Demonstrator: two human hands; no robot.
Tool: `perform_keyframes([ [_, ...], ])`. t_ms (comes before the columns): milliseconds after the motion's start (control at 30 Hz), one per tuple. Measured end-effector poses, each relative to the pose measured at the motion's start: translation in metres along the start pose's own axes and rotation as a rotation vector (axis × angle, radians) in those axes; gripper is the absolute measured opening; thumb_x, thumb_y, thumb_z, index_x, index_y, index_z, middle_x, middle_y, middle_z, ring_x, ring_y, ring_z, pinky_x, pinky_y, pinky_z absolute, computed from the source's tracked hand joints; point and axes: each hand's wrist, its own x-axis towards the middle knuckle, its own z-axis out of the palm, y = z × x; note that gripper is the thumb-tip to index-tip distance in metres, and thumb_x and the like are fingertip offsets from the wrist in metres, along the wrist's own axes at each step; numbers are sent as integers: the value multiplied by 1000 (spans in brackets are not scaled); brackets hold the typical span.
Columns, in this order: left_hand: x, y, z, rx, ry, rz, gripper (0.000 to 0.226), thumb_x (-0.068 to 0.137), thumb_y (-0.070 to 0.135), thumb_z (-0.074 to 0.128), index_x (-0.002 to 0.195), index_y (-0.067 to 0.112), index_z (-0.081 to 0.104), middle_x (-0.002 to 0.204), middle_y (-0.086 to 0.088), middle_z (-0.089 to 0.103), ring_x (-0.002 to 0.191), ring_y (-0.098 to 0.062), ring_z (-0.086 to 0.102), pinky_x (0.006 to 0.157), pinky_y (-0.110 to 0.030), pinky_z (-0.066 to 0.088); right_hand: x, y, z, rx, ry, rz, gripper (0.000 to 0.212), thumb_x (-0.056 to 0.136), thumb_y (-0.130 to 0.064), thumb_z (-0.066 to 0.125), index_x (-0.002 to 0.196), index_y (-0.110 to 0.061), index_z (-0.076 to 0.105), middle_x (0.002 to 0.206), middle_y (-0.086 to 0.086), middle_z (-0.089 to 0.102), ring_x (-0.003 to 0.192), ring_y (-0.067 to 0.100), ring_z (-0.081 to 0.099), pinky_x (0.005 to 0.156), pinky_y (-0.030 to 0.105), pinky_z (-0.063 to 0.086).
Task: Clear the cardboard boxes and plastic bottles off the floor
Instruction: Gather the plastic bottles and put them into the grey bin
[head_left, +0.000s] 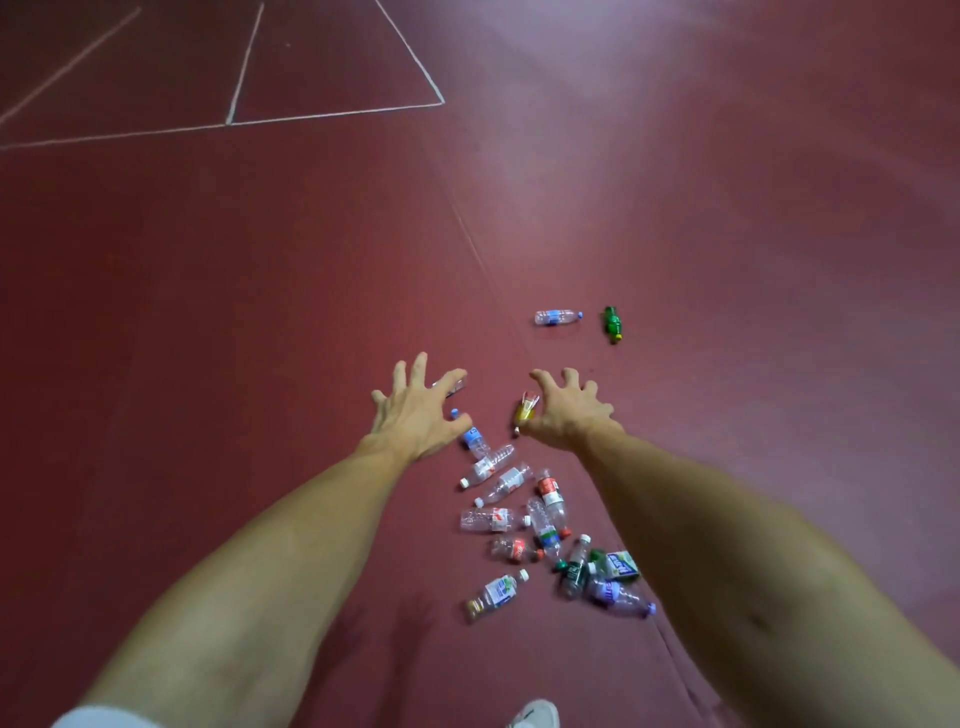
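Bottles (488, 519) are scattered below and behind the spread fingers (418, 369) of left hand (415, 415) and right hand (566, 415); nothing is held. Round bottles may be knocked and rolled away.

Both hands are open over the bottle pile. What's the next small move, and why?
Probably lower the right hand onto the yellow bottle showing beside its thumb and grip it. Both that hand and the left hand are spread and hold nothing, and the bottle lies loose on the floor.
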Motion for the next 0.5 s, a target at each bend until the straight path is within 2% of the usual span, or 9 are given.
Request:
perform_keyframes([
  [267,101,-2,12,-2,-74,93,67,90,54,53,151,47,26,166,-8,2,152,-34,1,114,-64,21,74,-4,1,-22,6,54,79,87,-52,63,153,-36,22,158,9,20,136,38,31,104,57,36],
  [500,199,7,43,6,-189,323,68,89,55,55,150,46,27,166,-10,3,152,-36,1,114,-65,19,122,8,29,-1,-45,310,82,86,-53,64,153,-38,20,160,9,16,140,39,27,107,60,35],
])
